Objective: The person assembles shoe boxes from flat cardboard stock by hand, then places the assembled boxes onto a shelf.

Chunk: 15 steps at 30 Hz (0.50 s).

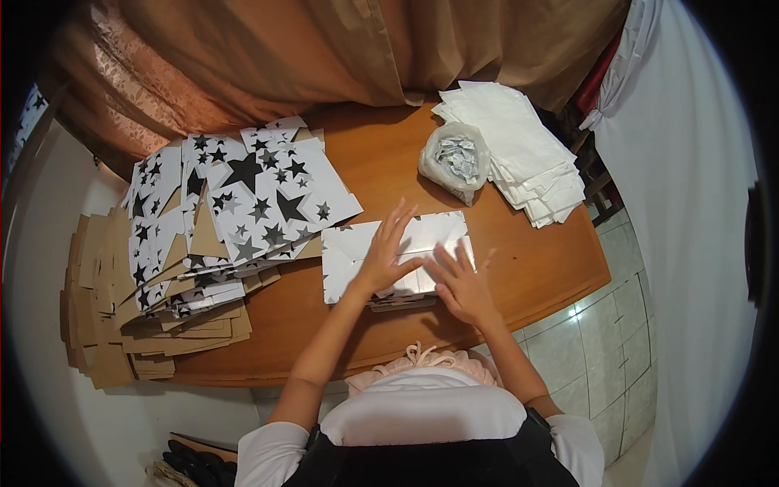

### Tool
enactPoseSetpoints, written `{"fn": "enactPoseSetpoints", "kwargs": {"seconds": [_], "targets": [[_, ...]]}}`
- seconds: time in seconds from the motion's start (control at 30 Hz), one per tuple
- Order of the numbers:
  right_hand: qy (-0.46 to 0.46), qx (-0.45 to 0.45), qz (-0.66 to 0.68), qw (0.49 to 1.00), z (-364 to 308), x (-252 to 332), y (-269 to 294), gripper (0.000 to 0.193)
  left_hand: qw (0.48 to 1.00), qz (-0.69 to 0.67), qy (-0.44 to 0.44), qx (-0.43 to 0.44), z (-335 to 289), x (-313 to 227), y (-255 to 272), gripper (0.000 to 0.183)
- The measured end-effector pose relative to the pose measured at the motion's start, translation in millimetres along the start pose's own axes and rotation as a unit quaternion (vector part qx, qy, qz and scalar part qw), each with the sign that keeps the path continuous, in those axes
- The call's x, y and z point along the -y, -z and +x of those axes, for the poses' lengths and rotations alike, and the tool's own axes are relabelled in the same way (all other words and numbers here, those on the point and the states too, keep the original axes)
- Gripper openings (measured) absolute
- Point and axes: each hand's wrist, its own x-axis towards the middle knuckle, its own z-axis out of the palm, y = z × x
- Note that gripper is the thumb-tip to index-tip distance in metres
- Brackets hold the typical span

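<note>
A flat white folded cardboard piece (428,230) with crease lines and bits of dark star print at its rim lies on the table in front of me. It seems to rest on several more layers, whose edges show below it. My left hand (385,261) is over its middle with fingers stretched out and thumb pointing right. Over its right part is my right hand (466,290), fingers spread. Neither hand grips anything; whether the palms touch the cardboard I cannot tell.
Star-printed cardboard sheets (268,191) are heaped at the left of the wooden table (373,158), with brown cardboard (195,334) beneath. At the back right are a plastic bag (456,161) of small silvery packets and a pile of white sheets (519,138). A brown curtain (324,53) hangs behind.
</note>
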Motion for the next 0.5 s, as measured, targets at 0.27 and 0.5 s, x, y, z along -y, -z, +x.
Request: {"fn": "enactPoseSetpoints", "kwargs": {"seconds": [0.27, 0.5], "targets": [[-0.165, -0.081, -0.075, 0.980, -17.9, -48.0, 7.1, 0.044, 0.933, 0.252, -0.085, 0.244, 30.5, -1.1, -11.6, 0.116], [-0.242, -0.082, 0.040, 0.966, -58.1, -42.9, -6.6, 0.046, 0.888, 0.272, -0.126, 0.349, 58.7, -8.1, -52.5, 0.108]]}}
